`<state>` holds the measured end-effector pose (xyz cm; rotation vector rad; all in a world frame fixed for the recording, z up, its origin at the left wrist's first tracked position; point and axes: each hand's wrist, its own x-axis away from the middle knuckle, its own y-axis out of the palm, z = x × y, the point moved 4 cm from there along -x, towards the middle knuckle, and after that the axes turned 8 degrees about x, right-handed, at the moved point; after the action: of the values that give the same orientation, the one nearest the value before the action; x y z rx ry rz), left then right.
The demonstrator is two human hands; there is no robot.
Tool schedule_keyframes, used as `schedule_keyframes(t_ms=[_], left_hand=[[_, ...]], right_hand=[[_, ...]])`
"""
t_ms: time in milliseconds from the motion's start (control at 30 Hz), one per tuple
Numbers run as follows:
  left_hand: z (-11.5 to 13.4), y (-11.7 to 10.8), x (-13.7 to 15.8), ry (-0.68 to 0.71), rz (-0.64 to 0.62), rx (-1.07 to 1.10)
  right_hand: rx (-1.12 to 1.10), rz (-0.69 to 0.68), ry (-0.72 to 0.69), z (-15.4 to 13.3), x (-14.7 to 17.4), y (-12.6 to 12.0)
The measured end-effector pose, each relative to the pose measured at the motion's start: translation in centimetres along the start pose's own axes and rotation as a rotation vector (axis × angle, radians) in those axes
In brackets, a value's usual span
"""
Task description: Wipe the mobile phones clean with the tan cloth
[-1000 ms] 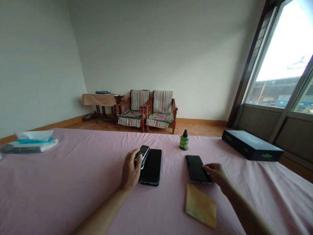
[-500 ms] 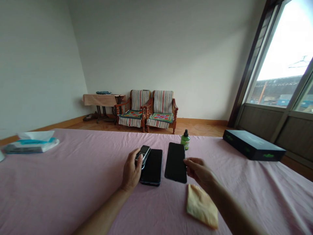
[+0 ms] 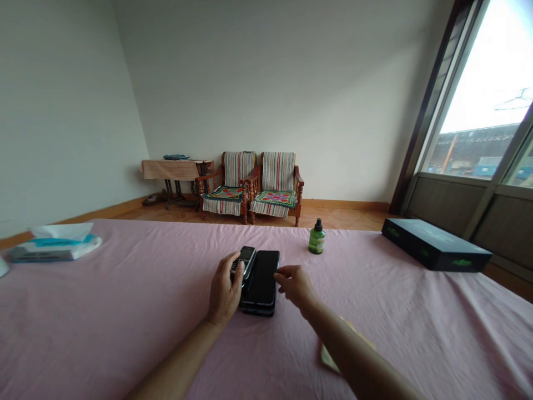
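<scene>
My left hand is closed around a small keypad phone, its thumb across the keys. Right beside that lies a stack of dark, flat devices. At the top of the stack is a black smartphone, and my right hand pinches its right edge between thumb and fingers. Below it, the edges of the lower devices show at the near end; I cannot tell how many there are. A folded yellow cloth lies partly hidden under my right forearm.
On the pink sheet, a green bottle with a black cap stands beyond my right hand. A black box lies far right, a tissue pack far left. Two wooden chairs stand by the back wall.
My right hand has carried the black smartphone left, from beside the stack onto its top. The right forearm now covers much of the yellow cloth. My left hand has barely moved.
</scene>
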<state>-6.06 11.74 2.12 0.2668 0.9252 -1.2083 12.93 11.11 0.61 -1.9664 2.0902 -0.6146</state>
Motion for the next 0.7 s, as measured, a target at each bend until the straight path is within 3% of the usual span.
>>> schedule_keyframes(t_ms=[167,333,500,700], left_hand=[[0.0,-0.2,-0.1,-0.005,0.014,0.01],[0.2,-0.6,-0.2,-0.013,0.029,0.032],[-0.1,-1.1,-0.3,-0.047,0.08,0.047],[-0.2,-1.3,-0.4,-0.058,0.107,0.045]], right_hand=[[0.088,0.12,-0.132,0.5,0.1,-0.7],[0.114,0.171,-0.237,2.6,2.2,-2.2],[0.098,0.237,-0.296,5.1,4.2,-5.9],[0.077,0.363,-0.261,8.1,4.3,-10.5]])
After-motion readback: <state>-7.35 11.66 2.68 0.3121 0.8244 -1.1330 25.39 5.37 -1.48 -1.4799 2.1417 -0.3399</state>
